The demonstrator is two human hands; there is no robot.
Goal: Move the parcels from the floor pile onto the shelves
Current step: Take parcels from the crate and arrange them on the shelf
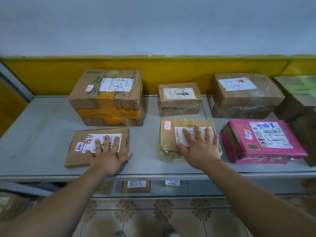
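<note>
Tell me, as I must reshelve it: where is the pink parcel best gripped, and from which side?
Probably its near edge, from the front. The pink parcel lies flat near the front lip of the shelf, so that edge is open; a box crowds its right side, and the right hand presses the brown parcel on its left.
</note>
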